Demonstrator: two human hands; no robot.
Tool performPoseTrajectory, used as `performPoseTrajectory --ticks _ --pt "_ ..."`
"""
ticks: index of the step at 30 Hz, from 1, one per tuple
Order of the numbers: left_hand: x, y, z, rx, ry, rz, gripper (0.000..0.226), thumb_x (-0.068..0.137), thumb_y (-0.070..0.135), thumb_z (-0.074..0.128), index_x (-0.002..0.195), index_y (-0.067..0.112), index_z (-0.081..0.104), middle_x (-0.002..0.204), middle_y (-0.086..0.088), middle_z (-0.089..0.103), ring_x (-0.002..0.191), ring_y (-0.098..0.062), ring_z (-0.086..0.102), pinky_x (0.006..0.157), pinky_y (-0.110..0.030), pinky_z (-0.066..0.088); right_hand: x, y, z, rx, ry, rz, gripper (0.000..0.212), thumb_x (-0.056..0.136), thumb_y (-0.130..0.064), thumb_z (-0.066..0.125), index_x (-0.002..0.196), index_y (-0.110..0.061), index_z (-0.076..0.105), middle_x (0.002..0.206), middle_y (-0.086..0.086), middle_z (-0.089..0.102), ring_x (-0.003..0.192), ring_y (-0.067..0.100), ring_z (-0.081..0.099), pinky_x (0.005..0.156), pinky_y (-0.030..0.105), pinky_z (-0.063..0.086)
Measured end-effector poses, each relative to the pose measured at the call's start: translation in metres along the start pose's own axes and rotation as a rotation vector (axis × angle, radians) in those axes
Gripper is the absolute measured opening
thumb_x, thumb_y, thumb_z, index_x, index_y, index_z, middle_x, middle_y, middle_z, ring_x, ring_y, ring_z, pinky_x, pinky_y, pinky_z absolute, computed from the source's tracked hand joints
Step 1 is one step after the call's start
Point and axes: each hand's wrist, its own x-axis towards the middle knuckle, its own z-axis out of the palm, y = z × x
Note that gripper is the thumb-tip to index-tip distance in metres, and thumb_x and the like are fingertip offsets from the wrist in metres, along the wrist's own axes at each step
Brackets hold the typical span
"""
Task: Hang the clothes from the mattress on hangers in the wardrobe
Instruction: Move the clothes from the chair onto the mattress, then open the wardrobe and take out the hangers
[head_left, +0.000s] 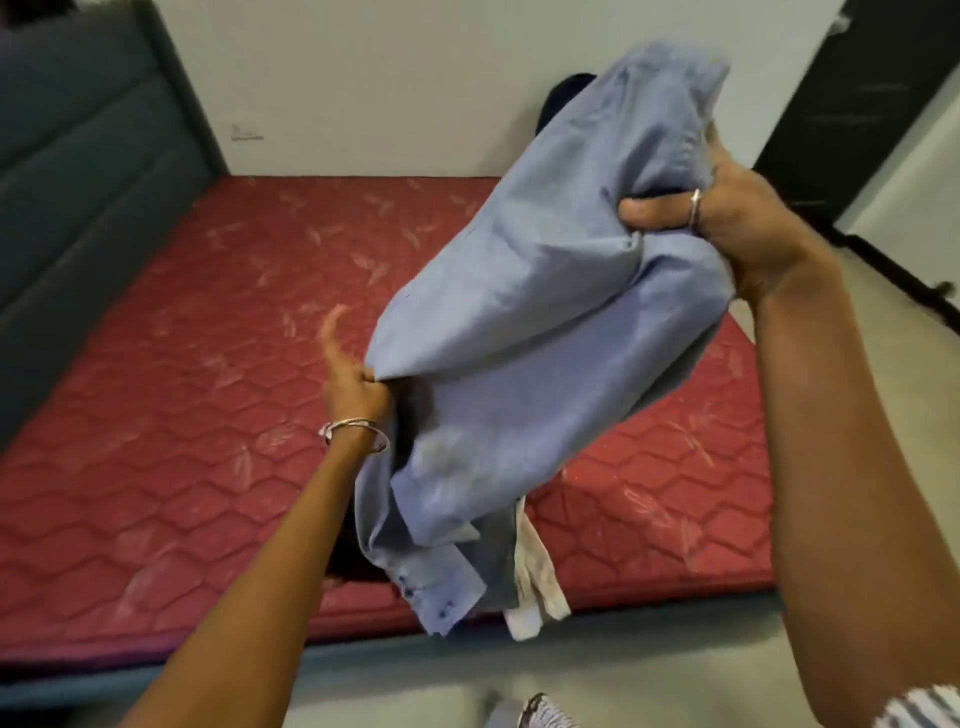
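A shirt (545, 312) hangs above the mattress (182, 415), between the left hand (353, 384) and right hand (727, 218), headboard (78, 182) at left.

White wall (415, 78), grey headboard (78, 156), dark door (852, 104).

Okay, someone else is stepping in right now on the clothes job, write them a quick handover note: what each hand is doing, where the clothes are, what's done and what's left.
Right hand: grips the bunched top of the light blue shirt, held up over the red mattress.
Left hand: pinches a lower fold of the same shirt; some fingers are straight.
A white garment and a darker one hang in the same bundle. A dark item lies against the wall behind.
Done: bundle lifted off the mattress.
Left: carry it to the wardrobe, put each piece on a hanger. No hanger or wardrobe interior in view.
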Motion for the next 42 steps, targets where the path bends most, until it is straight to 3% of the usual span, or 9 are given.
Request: performPoseTrajectory --ticks 2,6,9,13,17,22,26,31,42 --pt "0.019 -0.003 -0.006 0.251 -0.239 0.109 0.042 0.064 0.019 0.050 0.102 0.016 0.068 0.065 -0.015 0.059 0.072 -0.022 0.065 0.059 -0.029 0.036 0.030 0.008 0.003 -0.050 -0.001 -0.015 0.080 0.077 0.002 0.066 0.143 -0.016 0.025 0.111 -0.018 0.064 0.102 -0.003 0.063 0.083 0.017 0.050" --pt "0.069 -0.013 0.005 0.079 -0.102 -0.144 0.013 0.075 0.008 0.051 0.067 0.016 0.057 0.062 -0.015 0.060 0.063 -0.032 0.062 0.056 -0.033 0.048 0.108 0.054 0.010 -0.242 0.035 -0.106 0.071 0.089 -0.002 0.062 0.147 -0.012 0.020 0.142 -0.005 0.041 0.125 -0.002 0.046 0.104 0.019 0.040" --pt "0.113 -0.030 0.026 -0.219 -0.097 -0.332 0.024 0.082 -0.008 0.050 0.084 0.013 0.062 0.074 -0.015 0.066 0.054 -0.020 0.062 0.051 -0.031 0.055 0.164 0.112 0.019 -0.372 0.140 -0.109 0.061 0.089 -0.006 0.063 0.142 -0.006 0.035 0.135 -0.003 0.045 0.117 -0.002 0.045 0.095 0.009 0.041" --pt "0.144 -0.061 0.055 -0.266 -0.313 -0.483 0.055 0.088 -0.005 0.057 0.138 0.009 0.041 0.107 -0.002 0.057 0.093 -0.020 0.055 0.061 -0.027 0.050 0.202 0.223 0.048 -0.490 0.358 0.086 0.047 0.085 -0.006 0.063 0.130 -0.004 0.051 0.124 0.012 0.060 0.108 0.014 0.054 0.083 0.016 0.038" --pt "0.148 -0.121 0.072 -0.026 -0.446 -0.532 0.067 0.085 0.001 0.065 0.144 0.008 0.034 0.140 -0.005 0.044 0.125 -0.024 0.047 0.100 -0.046 0.042 0.198 0.341 0.088 -0.653 0.123 0.502 0.051 0.088 -0.004 0.057 0.137 0.003 0.043 0.136 0.026 0.050 0.123 0.041 0.049 0.097 0.036 0.036" --pt "0.139 -0.166 0.075 0.179 -0.561 -0.620 0.057 0.084 0.007 0.067 0.137 0.006 0.046 0.132 -0.014 0.054 0.119 -0.030 0.054 0.092 -0.042 0.049 0.163 0.410 0.144 -0.604 -0.174 0.645 0.043 0.085 0.000 0.060 0.128 0.004 0.053 0.129 0.022 0.056 0.120 0.035 0.053 0.097 0.031 0.037" --pt "0.138 -0.170 0.064 0.128 -0.516 -0.566 0.029 0.086 -0.003 0.056 0.114 0.005 0.061 0.076 -0.001 0.063 0.080 -0.027 0.063 0.082 -0.039 0.055 0.158 0.411 0.182 -0.451 0.040 0.622 0.026 0.091 0.000 0.052 0.113 0.002 0.065 0.105 0.021 0.068 0.098 0.035 0.063 0.092 0.037 0.049" --pt "0.148 -0.153 0.025 -0.045 -0.313 -0.468 0.024 0.089 -0.007 0.049 0.096 0.010 0.063 0.074 -0.006 0.065 0.071 -0.019 0.067 0.064 -0.028 0.057 0.173 0.368 0.237 -0.040 0.141 0.568 0.020 0.095 0.000 0.048 0.104 0.001 0.066 0.074 0.011 0.066 0.062 0.017 0.061 0.057 0.024 0.050" --pt "0.102 -0.124 -0.225 -0.036 0.236 -0.287 0.034 0.089 -0.003 0.055 0.086 0.028 0.067 0.063 0.013 0.069 0.060 -0.018 0.066 0.070 -0.039 0.057 0.153 0.187 0.450 0.299 -0.274 0.194 0.015 0.097 -0.006 0.052 0.102 0.002 0.064 0.066 0.006 0.063 0.054 0.007 0.056 0.054 0.022 0.048"
